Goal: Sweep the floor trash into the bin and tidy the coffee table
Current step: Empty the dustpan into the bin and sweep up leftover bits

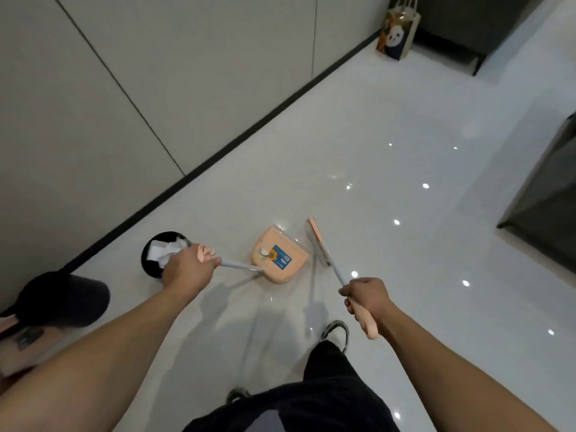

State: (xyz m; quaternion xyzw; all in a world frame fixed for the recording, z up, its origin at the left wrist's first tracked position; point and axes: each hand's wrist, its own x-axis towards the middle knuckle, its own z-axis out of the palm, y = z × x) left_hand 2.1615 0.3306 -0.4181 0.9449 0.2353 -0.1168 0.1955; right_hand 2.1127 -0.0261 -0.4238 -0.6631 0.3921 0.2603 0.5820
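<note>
A peach dustpan [282, 260] with a blue label rests on the glossy white floor, a small scrap of trash lying in it. My left hand [187, 269] grips its long handle near the peach top end. My right hand [366, 299] is closed on the peach handle of a broom whose head [318, 243] stands on the floor just right of the dustpan. A black round bin [156, 254] holding white crumpled paper sits by the wall, partly hidden behind my left hand.
A grey panelled wall with a black skirting runs diagonally on the left. A panda gift bag [397, 34] stands far back by dark furniture [467, 23]. A dark cabinet [548, 213] is on the right. A dark rounded object [62, 299] lies at lower left. My shoe [338, 332] is near the broom.
</note>
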